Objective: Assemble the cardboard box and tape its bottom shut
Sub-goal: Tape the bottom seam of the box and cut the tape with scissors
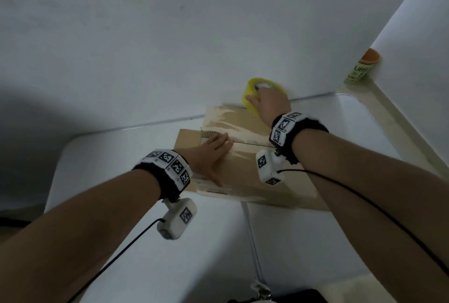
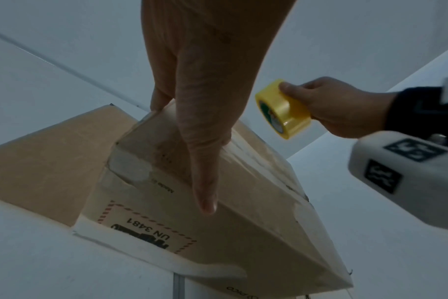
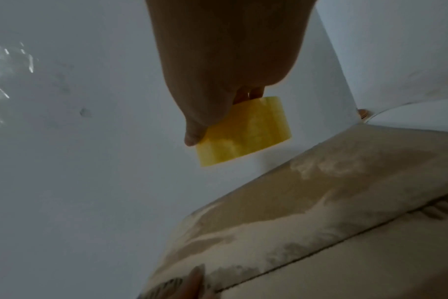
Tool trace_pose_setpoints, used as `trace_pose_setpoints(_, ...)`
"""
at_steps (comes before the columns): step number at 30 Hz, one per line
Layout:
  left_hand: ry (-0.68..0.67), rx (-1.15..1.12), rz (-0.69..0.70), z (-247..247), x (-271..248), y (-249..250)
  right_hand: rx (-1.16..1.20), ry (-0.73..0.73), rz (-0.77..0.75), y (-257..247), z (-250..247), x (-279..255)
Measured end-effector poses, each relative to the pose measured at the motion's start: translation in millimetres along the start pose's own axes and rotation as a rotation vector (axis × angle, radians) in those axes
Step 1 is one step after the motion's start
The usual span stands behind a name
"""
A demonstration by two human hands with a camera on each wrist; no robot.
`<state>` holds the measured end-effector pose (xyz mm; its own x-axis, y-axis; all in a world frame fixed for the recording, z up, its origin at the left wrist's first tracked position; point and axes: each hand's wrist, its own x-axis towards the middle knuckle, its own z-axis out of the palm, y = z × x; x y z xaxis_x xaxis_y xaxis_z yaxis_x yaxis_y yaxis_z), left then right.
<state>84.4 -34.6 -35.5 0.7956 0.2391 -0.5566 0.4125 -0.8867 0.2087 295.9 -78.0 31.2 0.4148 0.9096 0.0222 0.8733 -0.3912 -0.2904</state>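
A brown cardboard box [image 1: 243, 176] stands on the white table with its folded flaps facing up, shiny tape [image 1: 233, 125] over the seam. My left hand [image 1: 209, 154] lies flat on the flaps with straight fingers, thumb [image 2: 205, 194] down the near side. My right hand [image 1: 269, 105] grips a yellow tape roll [image 1: 250, 98] at the box's far edge, by the wall. The left wrist view shows the tape roll [image 2: 284, 113] held above the box [image 2: 243, 232]. In the right wrist view the tape roll [image 3: 246, 131] hangs beyond the taped flap [image 3: 320, 202].
The white table [image 1: 145, 242] meets a white wall right behind the box. A pale cylindrical can with an orange lid [image 1: 364, 67] stands on a ledge at the far right. A loose side flap [image 2: 46, 165] sticks out on the box's left.
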Motion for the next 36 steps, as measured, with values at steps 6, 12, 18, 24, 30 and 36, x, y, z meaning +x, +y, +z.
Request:
trace_pose_setpoints(6,0.016,-0.004,-0.013,6.2,1.7,-4.7,-0.124,-0.267,0.081,-0.1,29.2,30.5)
trace_pose_setpoints(12,0.055,-0.012,-0.014,7.0,-0.1,-5.1,-0.221,-0.499,0.028,-4.4,26.6,48.6)
trace_pose_setpoints(18,0.067,0.029,-0.032,2.2,-6.0,2.0,-0.247,-0.410,-0.011,-0.9,33.3,29.5)
trace_pose_setpoints(24,0.005,0.064,-0.060,0.0,-8.9,3.1,-0.278,-0.422,-0.019,4.0,33.4,16.7)
trace_pose_setpoints(30,-0.015,0.052,-0.047,-2.5,-10.4,3.1,-0.016,-0.357,-0.036,11.6,9.7,3.0)
trace_pose_setpoints(36,-0.014,0.023,-0.014,-2.8,-10.2,-0.3,0.186,-0.212,-0.029,-10.5,-17.8,-4.9)
